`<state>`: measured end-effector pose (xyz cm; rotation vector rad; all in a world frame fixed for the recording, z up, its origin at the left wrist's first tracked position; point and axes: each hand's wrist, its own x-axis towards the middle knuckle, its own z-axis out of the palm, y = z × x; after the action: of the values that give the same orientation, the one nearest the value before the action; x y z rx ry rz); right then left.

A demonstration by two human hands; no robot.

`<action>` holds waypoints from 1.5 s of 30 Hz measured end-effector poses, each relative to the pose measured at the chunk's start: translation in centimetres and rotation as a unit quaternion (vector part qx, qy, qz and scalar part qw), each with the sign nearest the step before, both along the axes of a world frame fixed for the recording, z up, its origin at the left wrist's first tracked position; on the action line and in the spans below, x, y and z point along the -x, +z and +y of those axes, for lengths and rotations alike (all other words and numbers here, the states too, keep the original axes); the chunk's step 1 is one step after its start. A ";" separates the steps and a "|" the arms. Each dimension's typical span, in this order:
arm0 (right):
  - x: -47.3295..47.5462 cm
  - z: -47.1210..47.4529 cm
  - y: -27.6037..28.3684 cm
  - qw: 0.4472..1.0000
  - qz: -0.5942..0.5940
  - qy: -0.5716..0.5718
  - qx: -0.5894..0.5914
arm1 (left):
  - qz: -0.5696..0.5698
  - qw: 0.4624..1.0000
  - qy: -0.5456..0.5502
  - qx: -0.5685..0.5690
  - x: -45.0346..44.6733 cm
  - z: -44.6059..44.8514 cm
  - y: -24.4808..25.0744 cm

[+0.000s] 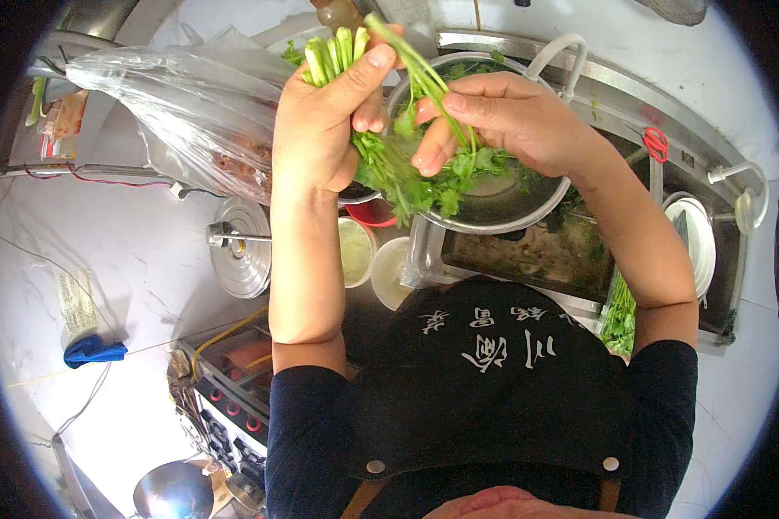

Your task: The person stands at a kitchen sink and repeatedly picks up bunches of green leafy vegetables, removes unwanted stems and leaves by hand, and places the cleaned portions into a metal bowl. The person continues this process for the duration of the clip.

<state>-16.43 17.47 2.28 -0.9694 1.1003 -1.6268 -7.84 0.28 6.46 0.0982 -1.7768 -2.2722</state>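
My left hand (321,123) is closed around a bunch of coriander (343,55), cut stem ends up and leaves hanging down past the wrist. Between the thumb and fingers of my right hand (526,120) are a few separate coriander sprigs (422,68), whose stems reach up towards the bunch. Their leaves droop below the right fingers. Both hands are raised over a round metal basin (493,228) of water with coriander leaves floating in it. The hands and leaves hide part of the basin.
The basin rests over a metal sink (526,259) with a white curved tap (561,48). Red-handled scissors (655,144) lie at the far edge. A clear plastic bag (188,110) hangs at left, above a metal lid (240,250). More greens (620,318) lie by my right elbow.
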 end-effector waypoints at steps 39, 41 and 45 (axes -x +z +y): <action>-2.1 0.6 0.2 0.967 0.166 -0.194 -0.007 | 0.111 0.971 0.210 0.002 1.4 -1.5 4.9; -2.6 0.4 0.2 0.981 0.118 -0.150 0.016 | 0.146 0.945 0.273 0.104 1.8 0.6 4.7; -2.6 1.9 1.5 0.991 -0.093 -0.089 0.022 | 0.150 0.948 0.268 0.082 1.5 0.1 4.9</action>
<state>-13.83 19.37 3.81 -0.7469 1.0500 -1.8520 -9.36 0.41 11.38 0.1703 -1.5386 -1.6545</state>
